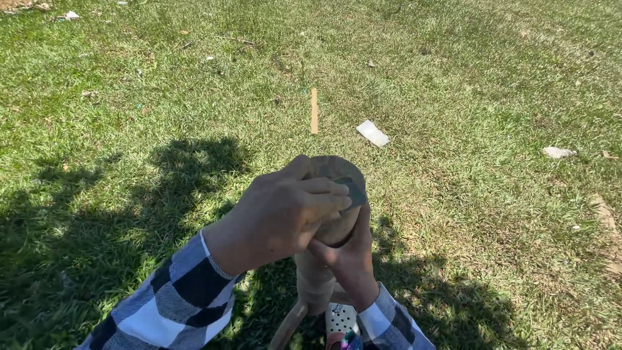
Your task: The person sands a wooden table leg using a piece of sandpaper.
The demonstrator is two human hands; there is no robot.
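Two hands busy: left hand (278,214) pinching grey sandpaper scrap (353,191) against rounded tan wooden piece (327,214), right hand (350,256) gripping underneath; sanding apparently midway.

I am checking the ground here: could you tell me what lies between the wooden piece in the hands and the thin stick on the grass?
Only bare grass lies between the wooden piece and the thin stick, as the head view shows.

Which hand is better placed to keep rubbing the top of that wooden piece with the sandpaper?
Left, probably. The left hand already presses the small dark sandpaper piece against the rounded top of the wooden piece, while the right hand grips it from below, steadying it.
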